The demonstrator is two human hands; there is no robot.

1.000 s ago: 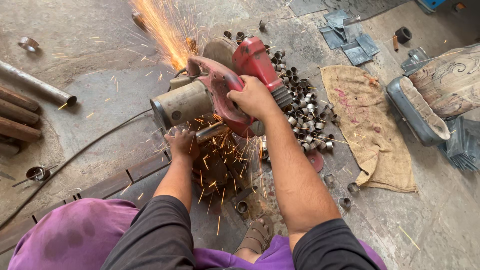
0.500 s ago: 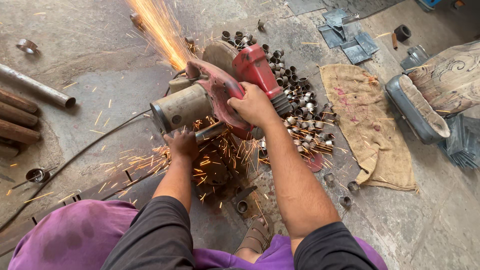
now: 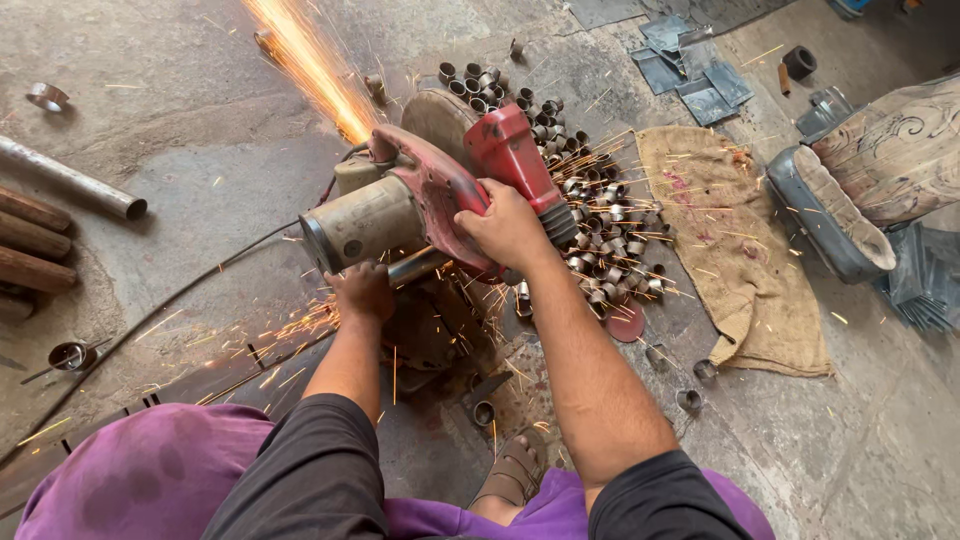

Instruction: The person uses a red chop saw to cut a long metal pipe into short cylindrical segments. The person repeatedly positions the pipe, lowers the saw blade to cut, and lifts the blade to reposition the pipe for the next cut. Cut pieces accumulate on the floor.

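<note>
The right hand [image 3: 508,228] is wrapped tight around the red handle of a cutting saw [image 3: 420,205], and it sits on top of the machine. The left hand [image 3: 362,292] is just below the saw's round grey motor, closed around a thin metal pipe [image 3: 418,265] that pokes out under the saw. Bright sparks [image 3: 305,65] fly up and away from the far side of the saw, and small ones scatter on the floor beside the left hand. Right next to the right hand, on its outer side, lies a big heap of short cut rings [image 3: 590,220], so there is little free room there. Past the heap a brown sack [image 3: 735,250] lies flat, and beyond it stands a carved wooden piece [image 3: 895,150]. Out past the left hand the concrete floor [image 3: 190,190] is more open, with only a black cable [image 3: 160,310] running across it. Far out on that side lie a grey pipe [image 3: 70,178] and some rusty bars [image 3: 32,245]. Close to the person, below both hands, a foot in a sandal [image 3: 512,470] rests on the floor. The floor is rough, grey and dusty.
</note>
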